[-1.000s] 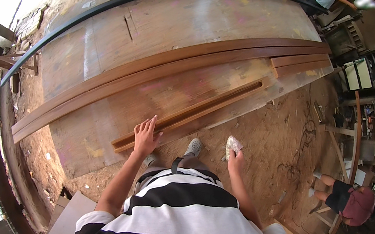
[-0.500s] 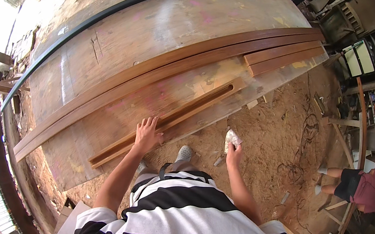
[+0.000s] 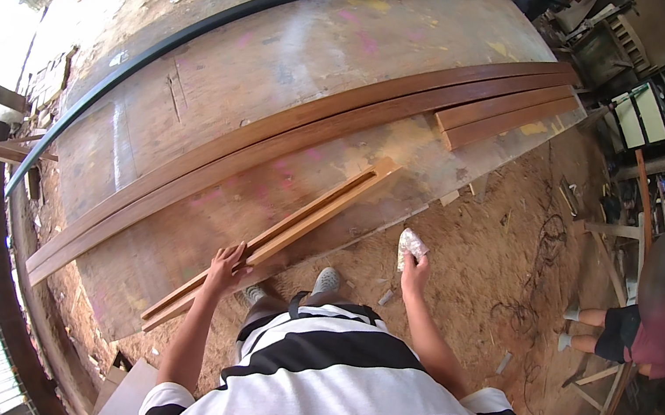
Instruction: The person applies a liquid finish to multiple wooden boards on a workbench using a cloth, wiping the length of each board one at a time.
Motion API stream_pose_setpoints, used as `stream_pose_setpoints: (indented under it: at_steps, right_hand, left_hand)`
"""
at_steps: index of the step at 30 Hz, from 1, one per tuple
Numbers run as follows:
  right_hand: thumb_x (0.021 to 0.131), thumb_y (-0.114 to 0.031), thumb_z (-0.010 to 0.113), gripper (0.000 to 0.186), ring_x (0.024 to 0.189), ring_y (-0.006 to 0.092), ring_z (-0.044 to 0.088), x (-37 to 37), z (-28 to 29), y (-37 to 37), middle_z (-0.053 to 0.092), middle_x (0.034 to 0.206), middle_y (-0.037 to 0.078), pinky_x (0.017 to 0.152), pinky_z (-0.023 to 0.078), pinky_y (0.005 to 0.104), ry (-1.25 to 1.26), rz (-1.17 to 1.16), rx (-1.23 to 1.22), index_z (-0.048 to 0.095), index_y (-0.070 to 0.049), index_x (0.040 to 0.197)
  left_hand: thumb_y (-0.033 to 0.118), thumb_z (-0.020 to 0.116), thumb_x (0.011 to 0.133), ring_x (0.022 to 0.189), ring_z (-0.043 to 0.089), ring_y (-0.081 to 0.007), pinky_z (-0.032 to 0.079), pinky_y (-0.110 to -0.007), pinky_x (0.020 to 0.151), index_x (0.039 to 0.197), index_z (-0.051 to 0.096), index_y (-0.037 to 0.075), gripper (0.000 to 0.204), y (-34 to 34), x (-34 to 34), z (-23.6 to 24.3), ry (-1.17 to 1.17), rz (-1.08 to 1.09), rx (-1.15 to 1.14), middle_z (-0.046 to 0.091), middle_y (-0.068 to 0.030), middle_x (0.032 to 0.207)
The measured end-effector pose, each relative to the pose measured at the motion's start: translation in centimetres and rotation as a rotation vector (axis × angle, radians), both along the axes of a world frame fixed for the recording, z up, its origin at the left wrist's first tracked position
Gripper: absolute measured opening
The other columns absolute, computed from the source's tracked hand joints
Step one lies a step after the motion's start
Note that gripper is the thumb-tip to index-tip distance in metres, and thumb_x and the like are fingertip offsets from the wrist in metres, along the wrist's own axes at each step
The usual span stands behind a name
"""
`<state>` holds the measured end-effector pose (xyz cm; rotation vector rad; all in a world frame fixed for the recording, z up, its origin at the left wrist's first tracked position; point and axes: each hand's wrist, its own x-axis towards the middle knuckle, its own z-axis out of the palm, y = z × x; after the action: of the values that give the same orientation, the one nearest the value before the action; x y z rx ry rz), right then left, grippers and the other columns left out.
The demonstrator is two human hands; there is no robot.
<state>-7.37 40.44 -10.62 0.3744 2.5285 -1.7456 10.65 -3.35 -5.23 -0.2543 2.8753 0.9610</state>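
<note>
My left hand (image 3: 226, 267) is closed over a long grooved wooden board (image 3: 324, 206), about midway along it. The groove runs lengthwise and has a rounded far end. The board lies slantwise along the near edge of the worktable (image 3: 288, 57), its lower left end by the table's near left edge. Out to the right, over the dirt floor, my right hand (image 3: 416, 274) pinches a crumpled whitish cloth (image 3: 410, 244). The cloth is clear of the board.
Two long brown wooden strips (image 3: 276, 125) cross the table beyond the board, with shorter planks (image 3: 505, 113) at their right end. A dark curved strip (image 3: 234, 11) spans the far side. A person (image 3: 658, 340) stands at right; cables (image 3: 514, 315) lie on the dirt floor.
My left hand has drawn the grooved board left and toward me, turning it a little onto its side. My right hand keeps the cloth in nearly the same place. The person at right has shifted.
</note>
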Motion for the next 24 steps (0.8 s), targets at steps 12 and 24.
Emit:
stream_pose_setpoints:
  at_steps: [12, 24]
  right_hand:
    - [0.099, -0.032, 0.061, 0.038, 0.1, 0.0433, 0.067, -6.0, 4.8, -5.0, 0.07, 0.109, 0.024, 0.083, 0.052, 0.0474, 0.019, 0.146, 0.384, 0.067, 0.0, 0.117]
    - [0.095, -0.032, 0.068, 0.041, 0.079, 0.0315, 0.066, -2.6, 1.4, -10.2, 0.068, 0.085, 0.022, 0.071, 0.05, 0.0429, 0.169, -0.014, 0.08, 0.067, 0.009, 0.097]
  left_hand:
    - [0.025, 0.066, 0.095, 0.115, 0.062, -0.033, 0.048, -0.042, 0.097, 0.135, 0.064, 0.007, 0.044, -0.6, 0.0, 1.6, 0.085, 0.026, -0.018, 0.068, -0.0143, 0.128]
    - [0.017, 0.06, 0.099, 0.103, 0.06, -0.034, 0.048, -0.044, 0.091, 0.14, 0.059, 0.012, 0.042, 0.3, -0.5, 1.2, 0.166, 0.115, -0.232, 0.065, -0.0135, 0.106]
